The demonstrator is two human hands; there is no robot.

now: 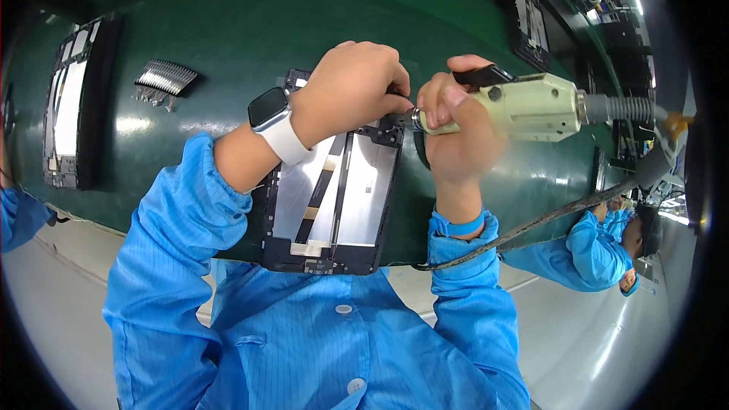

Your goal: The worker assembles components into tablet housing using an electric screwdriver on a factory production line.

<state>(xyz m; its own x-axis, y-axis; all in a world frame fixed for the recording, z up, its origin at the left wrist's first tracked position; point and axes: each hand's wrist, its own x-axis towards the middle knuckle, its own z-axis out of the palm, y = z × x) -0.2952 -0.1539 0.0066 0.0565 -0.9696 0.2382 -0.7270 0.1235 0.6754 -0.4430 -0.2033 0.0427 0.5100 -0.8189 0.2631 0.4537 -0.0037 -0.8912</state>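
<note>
An opened tablet [363,209] with a black frame and silver inner plates lies in front of me at the table's near edge. My left hand [351,85] is closed over its upper part, with thumb and fingers pinched near the upper right corner. What they hold, if anything, is hidden. In my right hand [465,127] is a pale green electric screwdriver [535,106], held nearly level with its tip pointing left at the left fingertips. A black lever lies along its top, under my fingers. The tip itself is covered by the left hand.
The green table [250,15] carries a curved strip of screws [165,77] at left. Another opened tablet [70,106] stands beyond it, and one more [529,19] at upper right. A dark cable [547,216] crosses my right sleeve. A co-worker [600,250] sits at right.
</note>
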